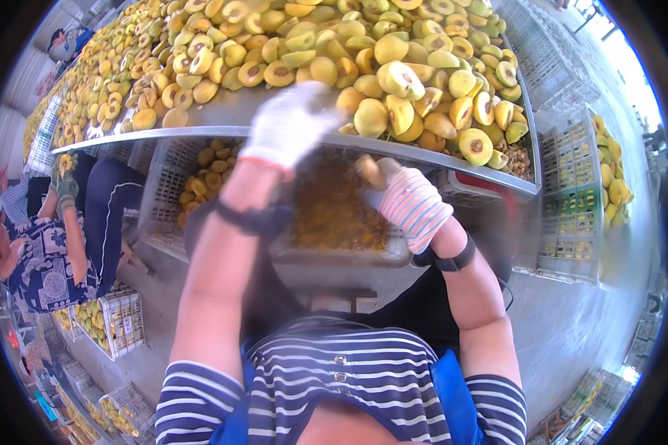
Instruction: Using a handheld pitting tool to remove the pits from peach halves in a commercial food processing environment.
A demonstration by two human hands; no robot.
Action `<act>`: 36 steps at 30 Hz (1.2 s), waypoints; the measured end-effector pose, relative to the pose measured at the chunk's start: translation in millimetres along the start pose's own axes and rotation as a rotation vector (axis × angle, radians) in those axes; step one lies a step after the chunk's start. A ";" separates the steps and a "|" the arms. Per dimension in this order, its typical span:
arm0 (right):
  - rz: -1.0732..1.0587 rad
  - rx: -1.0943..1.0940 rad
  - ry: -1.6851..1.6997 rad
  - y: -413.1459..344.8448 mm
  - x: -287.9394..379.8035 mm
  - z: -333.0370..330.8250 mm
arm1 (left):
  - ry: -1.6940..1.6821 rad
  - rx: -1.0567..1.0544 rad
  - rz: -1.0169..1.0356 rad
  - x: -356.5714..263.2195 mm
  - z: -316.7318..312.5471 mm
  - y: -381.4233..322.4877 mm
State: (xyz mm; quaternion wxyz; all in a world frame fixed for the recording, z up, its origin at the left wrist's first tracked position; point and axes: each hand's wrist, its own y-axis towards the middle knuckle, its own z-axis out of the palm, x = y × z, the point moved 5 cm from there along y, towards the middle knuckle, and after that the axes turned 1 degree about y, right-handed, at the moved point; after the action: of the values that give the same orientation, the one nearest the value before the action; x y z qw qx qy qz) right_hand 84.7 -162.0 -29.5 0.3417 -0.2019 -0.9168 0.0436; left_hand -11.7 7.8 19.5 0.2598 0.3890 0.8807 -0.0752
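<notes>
Halved yellow stone fruit, apparently peaches (389, 49), lie heaped on a metal-edged table (217, 114) before me. My left hand (289, 125), in a white glove, reaches over the table's front rim beside the heap. Motion blur hides whether its fingers hold anything. In a striped knit glove, my right hand (414, 203) is closed around a small brownish-yellow object (372, 171), too blurred to identify; it is just below the rim. Beneath both hands a plastic tub (342, 257) contains a blurred brown-yellow mass.
A crate (164, 183) of fruit halves stands under the table to the left. Stacked crates (570, 206) with yellow fruit are at the right. A gloved co-worker (50, 261) sits at left, holding a fruit half, near another filled crate (123, 322).
</notes>
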 end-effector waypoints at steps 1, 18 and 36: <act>0.021 -0.141 0.175 0.5 -3.2 -4.2 | 0.065 -0.052 0.066 -5.4 30.5 11.7; -0.504 -0.217 -0.284 38.6 51.0 31.4 | -1.822 0.139 -0.188 36.8 29.5 -7.7; -0.519 -0.323 -0.375 56.5 72.0 30.9 | -1.391 -0.080 0.043 79.8 7.8 -11.5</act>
State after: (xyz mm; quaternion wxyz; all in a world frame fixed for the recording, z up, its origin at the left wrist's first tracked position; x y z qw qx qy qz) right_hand 34.7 -79.7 -21.6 0.1308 -0.0020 -0.9794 -0.1537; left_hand -61.7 48.8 -29.2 0.7790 0.2581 0.5039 -0.2694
